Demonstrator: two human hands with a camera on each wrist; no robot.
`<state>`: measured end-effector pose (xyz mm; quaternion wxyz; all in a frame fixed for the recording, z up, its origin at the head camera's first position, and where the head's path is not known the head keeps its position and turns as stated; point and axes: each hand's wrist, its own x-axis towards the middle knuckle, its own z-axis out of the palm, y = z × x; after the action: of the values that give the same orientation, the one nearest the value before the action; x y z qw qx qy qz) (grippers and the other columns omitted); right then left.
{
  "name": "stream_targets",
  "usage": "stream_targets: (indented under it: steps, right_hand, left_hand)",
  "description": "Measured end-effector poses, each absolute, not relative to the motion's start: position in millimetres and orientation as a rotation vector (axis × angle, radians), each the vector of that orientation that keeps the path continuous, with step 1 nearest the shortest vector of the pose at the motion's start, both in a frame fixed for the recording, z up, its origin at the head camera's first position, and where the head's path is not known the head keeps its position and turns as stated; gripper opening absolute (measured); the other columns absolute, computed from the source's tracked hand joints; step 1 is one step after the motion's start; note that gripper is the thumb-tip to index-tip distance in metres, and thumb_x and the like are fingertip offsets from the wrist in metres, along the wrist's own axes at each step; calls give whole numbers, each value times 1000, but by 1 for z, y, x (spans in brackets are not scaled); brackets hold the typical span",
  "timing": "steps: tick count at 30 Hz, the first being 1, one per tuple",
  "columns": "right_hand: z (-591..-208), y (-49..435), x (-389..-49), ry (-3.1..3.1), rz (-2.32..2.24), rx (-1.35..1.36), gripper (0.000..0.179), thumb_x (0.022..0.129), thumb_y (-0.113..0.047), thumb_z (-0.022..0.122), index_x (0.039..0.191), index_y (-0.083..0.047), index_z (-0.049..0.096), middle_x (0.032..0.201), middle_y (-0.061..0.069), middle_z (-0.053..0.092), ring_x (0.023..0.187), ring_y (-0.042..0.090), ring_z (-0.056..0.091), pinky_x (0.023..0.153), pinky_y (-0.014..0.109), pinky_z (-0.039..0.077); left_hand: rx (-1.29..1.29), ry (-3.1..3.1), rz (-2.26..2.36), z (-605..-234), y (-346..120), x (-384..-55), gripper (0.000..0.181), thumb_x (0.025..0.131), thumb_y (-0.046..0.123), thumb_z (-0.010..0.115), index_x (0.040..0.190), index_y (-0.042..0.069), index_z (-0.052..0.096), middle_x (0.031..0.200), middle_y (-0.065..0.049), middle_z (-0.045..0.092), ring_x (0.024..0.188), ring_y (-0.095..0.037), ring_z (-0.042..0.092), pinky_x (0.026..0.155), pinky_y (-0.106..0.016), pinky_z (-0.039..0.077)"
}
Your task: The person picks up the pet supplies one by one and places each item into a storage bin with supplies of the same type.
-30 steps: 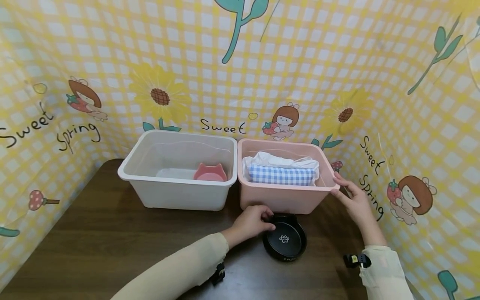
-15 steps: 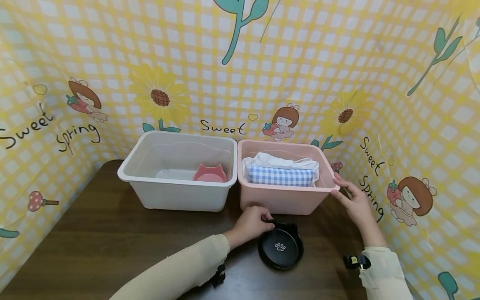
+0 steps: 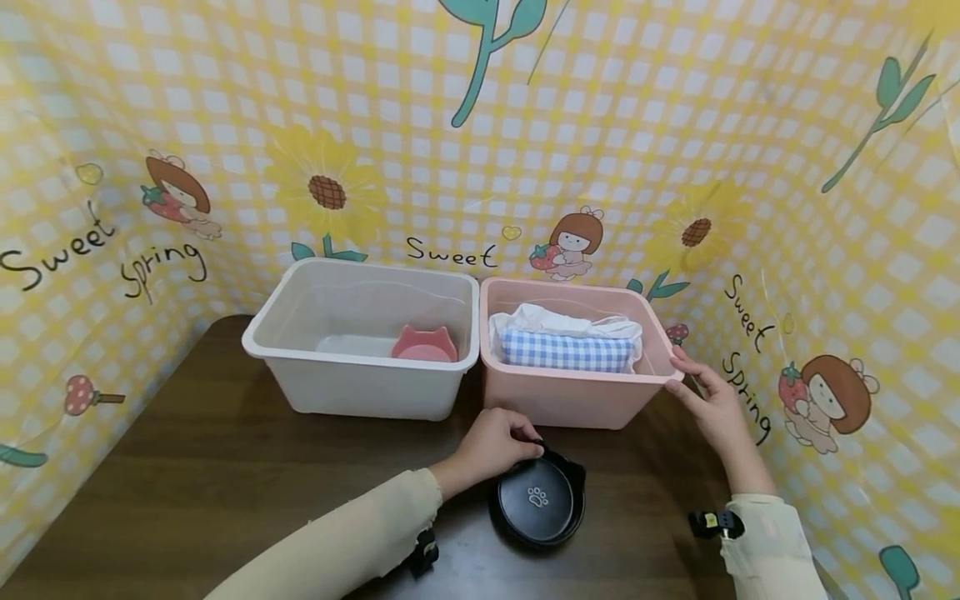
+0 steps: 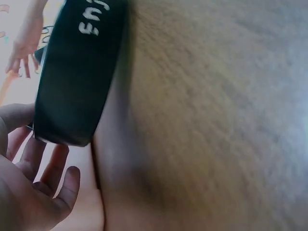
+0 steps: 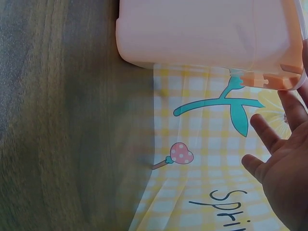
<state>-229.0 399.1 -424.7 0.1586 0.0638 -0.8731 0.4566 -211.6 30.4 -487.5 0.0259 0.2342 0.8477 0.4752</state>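
Note:
My left hand (image 3: 492, 447) pinches the rim of a black pet bowl (image 3: 538, 504) at one of its pointed ears, with a white paw print inside. In the left wrist view, the bowl's dark side wall (image 4: 79, 72) bears white lettering; whether its base touches the table cannot be told. With thumb and fingers, my right hand (image 3: 712, 408) holds the front right rim corner of a pink bin (image 3: 570, 400); its other fingers (image 5: 264, 132) are spread in the right wrist view. A blue-and-white checked cloth bundle (image 3: 566, 350) with white fabric lies inside that bin.
Left of the pink bin stands a whitish bin (image 3: 367, 387), containing a pink cat-eared bowl (image 3: 425, 344). Both bins sit at the back of the dark wooden table (image 3: 187, 483), against a yellow checked cloth backdrop (image 3: 420, 150).
The black bowl has shifted left and towards me in my left hand, turning so its ears point more to the right. My right hand stays at the pink bin's corner.

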Motion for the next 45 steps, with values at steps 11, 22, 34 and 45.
stream_targets:
  steps: [11,22,34,45]
  right_hand:
    - [-408,384,-215,-2490,1328,203,47,100,-21,69,140,1,58,157,11,44,132,-18,37,119,64,22]
    - [-425,397,-233,-2492,1312,218,48,100,-23,69,143,-5,59,158,4,45,135,-15,37,121,59,23]
    - [-427,397,-228,-2502,1283,181,48,99,-26,70,142,-7,60,157,3,46,134,-15,37,121,55,26]
    - [-424,395,-225,-2482,1274,214,45,100,-21,69,141,-5,60,156,-1,48,136,-13,39,117,19,29]
  left_hand:
    - [721,2557,1502,-461,15,-202,6,84,28,85,86,33,81,83,22,72,85,-3,64,77,-27,53]
    - [790,2559,1555,-429,-4,-190,8,85,27,85,89,33,82,87,24,73,93,-4,64,79,-29,54]
    - [898,2526,1638,-411,-14,-185,10,84,18,85,93,22,84,84,21,74,85,-3,69,73,-26,58]
    - [902,2628,1652,-375,-34,-183,12,82,21,87,90,29,83,83,22,71,84,-9,60,68,-32,52]
